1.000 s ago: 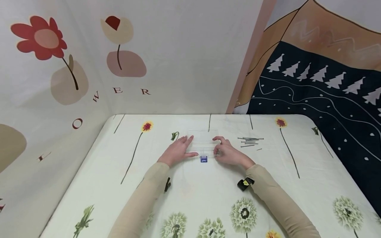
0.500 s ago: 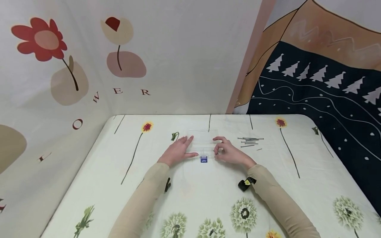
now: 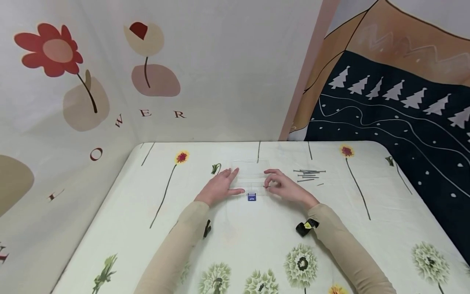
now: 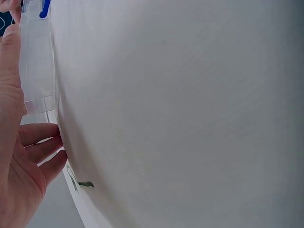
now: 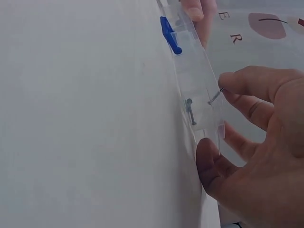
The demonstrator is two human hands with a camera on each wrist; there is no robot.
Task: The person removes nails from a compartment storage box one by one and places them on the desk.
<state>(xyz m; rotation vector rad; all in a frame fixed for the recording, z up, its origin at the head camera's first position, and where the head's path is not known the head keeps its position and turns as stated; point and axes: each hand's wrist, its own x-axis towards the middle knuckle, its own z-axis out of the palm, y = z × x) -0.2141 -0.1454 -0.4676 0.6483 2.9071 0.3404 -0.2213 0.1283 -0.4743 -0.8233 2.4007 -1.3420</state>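
Observation:
A clear plastic box [image 3: 251,167] lies lid-open on the table, its blue latch [image 3: 251,197] facing me. At the box's left end my left hand [image 3: 219,187] rests with thumb and fingers extended. In the left wrist view the left hand's fingertips [image 4: 40,135] touch the cloth beside the box. My right hand [image 3: 288,188] is at the box's right end, pinching a thin nail [image 5: 216,96] over its compartment. Another nail [image 5: 191,111] shows through the box wall in the right wrist view. Whether more lie behind it I cannot tell.
Several nails [image 3: 307,174] lie in a loose pile right of the box. A short dark piece [image 3: 320,184] sits just in front of them. The table is covered with a flower-print cloth [image 3: 227,241]; a printed curtain [image 3: 235,81] hangs behind it.
My right hand has shifted slightly to the right and its bent fingers have altered a little. The left hand and the box have stayed in place.

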